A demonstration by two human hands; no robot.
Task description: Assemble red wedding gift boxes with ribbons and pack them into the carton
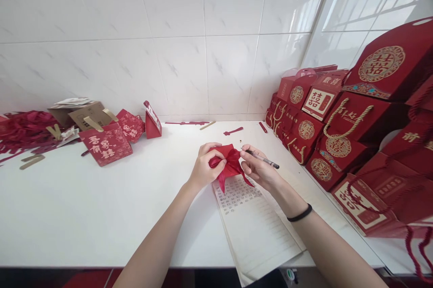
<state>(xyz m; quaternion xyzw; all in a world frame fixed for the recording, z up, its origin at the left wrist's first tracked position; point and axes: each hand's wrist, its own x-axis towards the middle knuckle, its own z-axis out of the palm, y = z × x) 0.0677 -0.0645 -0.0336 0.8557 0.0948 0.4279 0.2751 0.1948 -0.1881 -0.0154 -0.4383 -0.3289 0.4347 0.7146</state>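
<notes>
A small red box [221, 149] with a dark red ribbon bow [232, 158] on it is between my hands, over the top of a handwritten notebook [252, 229]. My left hand [207, 165] is closed, its thumb and fingers pinching the bow's left loop. A pen [267, 160] lies across my right hand [259, 170], held in its curled fingers. The right fingertips also touch the bow's right loop. Two ribbon tails hang down over the written page.
Red gift boxes [306, 134] with rope handles are stacked on the right. At the left lie a ribbon heap [25, 130], a cardboard box [88, 116] and red printed bags [107, 145]. A small red box [153, 122] stands by the tiled wall. Ribbon scraps [233, 131] lie behind my hands.
</notes>
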